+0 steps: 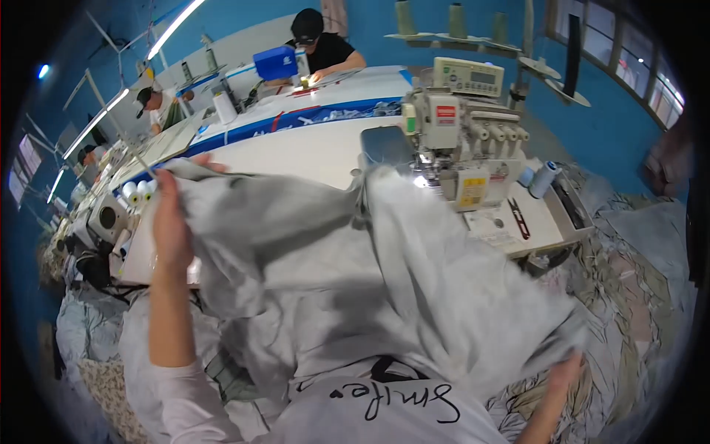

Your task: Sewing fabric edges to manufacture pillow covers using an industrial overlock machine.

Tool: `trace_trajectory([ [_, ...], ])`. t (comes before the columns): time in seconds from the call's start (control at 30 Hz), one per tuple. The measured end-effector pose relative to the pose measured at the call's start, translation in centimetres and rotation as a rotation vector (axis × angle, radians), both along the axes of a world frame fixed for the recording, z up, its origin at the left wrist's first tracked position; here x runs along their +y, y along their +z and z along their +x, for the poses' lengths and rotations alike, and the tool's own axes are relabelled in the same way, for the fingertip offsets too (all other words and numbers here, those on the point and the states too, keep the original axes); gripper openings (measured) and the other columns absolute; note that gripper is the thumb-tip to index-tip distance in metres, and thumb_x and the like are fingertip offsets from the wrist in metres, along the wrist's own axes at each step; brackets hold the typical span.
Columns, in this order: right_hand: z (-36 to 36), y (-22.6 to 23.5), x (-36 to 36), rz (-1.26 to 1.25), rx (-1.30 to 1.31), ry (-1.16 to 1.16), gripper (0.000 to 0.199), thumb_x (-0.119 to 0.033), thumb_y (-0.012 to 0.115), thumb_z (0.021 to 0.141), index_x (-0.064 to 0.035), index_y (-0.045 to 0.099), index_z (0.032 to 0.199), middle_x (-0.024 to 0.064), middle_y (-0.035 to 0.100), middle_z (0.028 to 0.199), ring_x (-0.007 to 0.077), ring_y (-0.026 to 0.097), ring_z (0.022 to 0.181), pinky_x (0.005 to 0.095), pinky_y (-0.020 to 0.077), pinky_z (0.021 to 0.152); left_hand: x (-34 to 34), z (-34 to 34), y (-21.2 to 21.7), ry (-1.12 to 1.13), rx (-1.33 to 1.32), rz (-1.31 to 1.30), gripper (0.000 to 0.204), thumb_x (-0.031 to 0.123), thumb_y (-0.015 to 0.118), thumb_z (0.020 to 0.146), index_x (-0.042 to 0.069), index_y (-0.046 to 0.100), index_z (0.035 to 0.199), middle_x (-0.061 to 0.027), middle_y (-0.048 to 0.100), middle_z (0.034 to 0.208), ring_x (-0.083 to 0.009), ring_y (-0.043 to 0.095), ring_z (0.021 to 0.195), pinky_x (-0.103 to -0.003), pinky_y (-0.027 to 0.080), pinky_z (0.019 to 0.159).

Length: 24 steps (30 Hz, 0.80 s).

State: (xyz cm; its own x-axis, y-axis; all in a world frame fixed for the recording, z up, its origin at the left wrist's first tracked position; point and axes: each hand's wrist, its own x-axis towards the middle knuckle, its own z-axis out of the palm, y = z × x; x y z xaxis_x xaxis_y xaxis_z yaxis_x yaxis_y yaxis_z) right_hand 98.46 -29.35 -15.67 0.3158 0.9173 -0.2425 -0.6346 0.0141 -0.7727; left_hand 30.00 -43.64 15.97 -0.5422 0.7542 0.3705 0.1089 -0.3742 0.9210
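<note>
A large piece of light grey cloth [296, 237] is stretched in loose folds across the front of the sewing table, between my two hands. My left hand [174, 218] is raised at its upper left corner, thumb on the near side and fingers partly behind the fabric, gripping it. Low on the right, my right hand [564, 374] holds the opposite end, slightly blurred, with its fingers partly covered by the folds. The cloth's upper middle reaches up to the overlock sewing machine [462, 140] and hides part of its needle area.
Red-handled thread snips [519, 218] and a blue thread spool [543, 180] lie right of the machine, beside a narrow tray [571, 203]. Heaped fabric [629, 296] fills the right side. Across the white table [281, 152], a person [325, 52] works at another machine.
</note>
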Motion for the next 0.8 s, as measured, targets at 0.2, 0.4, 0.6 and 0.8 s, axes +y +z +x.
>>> trace_trajectory([
  [0.2,-21.0,-11.7,-5.4,-0.450,-0.007,0.479,0.048,-0.045,0.049,0.086,-0.0030,0.055,0.109,0.0072,0.059,0.105,0.0213,0.056,0.097,0.0323,0.0454,0.084,2.3,5.4,-3.9,-0.413,-0.339,0.045,0.054,0.040,0.028,0.094,0.002,0.031,0.132,-0.0186,0.039,0.132,-0.0294,0.045,0.116,-0.041,0.036,0.098],
  [0.4,-34.8,-7.5,0.0,0.432,-1.729,0.883,0.034,-0.032,0.055,0.084,-0.0001,0.058,0.095,0.0172,0.060,0.083,0.0259,0.056,0.065,0.0354,0.0476,0.064,3.3,7.9,-8.0,-0.546,-0.503,0.005,0.049,0.018,0.037,0.087,0.001,0.032,0.132,-0.0224,0.034,0.135,-0.0319,0.044,0.118,-0.041,0.035,0.099],
  [0.6,-39.1,1.4,-1.3,1.010,-1.604,1.059,0.025,-0.009,0.060,0.073,-0.0005,0.058,0.097,0.0187,0.062,0.087,0.0275,0.061,0.071,0.0373,0.0481,0.063,3.2,9.0,-9.4,-0.587,-0.232,-0.099,0.052,0.028,0.040,0.087,0.000,0.038,0.130,-0.0199,0.041,0.130,-0.0284,0.045,0.117,-0.039,0.036,0.097],
  [0.8,-37.5,18.4,-1.4,1.203,-1.014,0.453,0.029,-0.003,0.068,0.061,-0.0082,0.057,0.088,0.0088,0.060,0.079,0.0266,0.059,0.080,0.0346,0.0463,0.069,2.8,12.1,-8.5,-0.873,0.496,-0.249,0.045,0.028,0.052,0.075,-0.002,0.059,0.109,-0.0228,0.047,0.123,-0.0337,0.047,0.113,-0.039,0.040,0.090],
])
